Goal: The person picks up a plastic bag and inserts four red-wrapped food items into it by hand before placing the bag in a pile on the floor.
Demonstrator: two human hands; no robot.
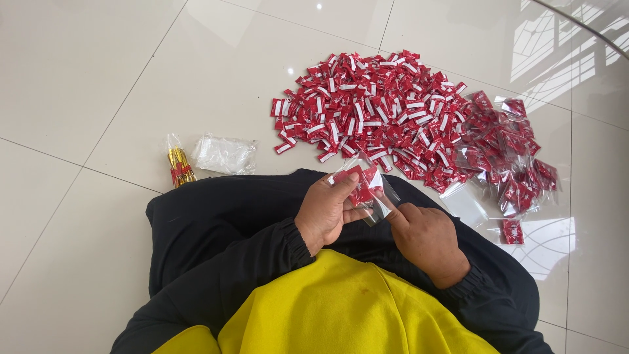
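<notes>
Clear small bag (372, 190) w/ red sachets inside sits between your hands, over your lap, just in front of the big sachet pile (373, 108). Your left hand (325, 213) is closed on its left side, thumb & fingers pinching film so the bag hangs steady. Right hand (426, 237) is curled, index finger pressing the bag's lower right edge; prob bracing it, not a full grasp. Filled bags (508, 154) lie in a heap right of the pile, near enough to reach. Empty clear bags (224, 154) & a gold-and-red bundle (178, 167) lie to your left. Floor (78, 78) is glossy pale tile, window light & grille shadow top right.
</notes>
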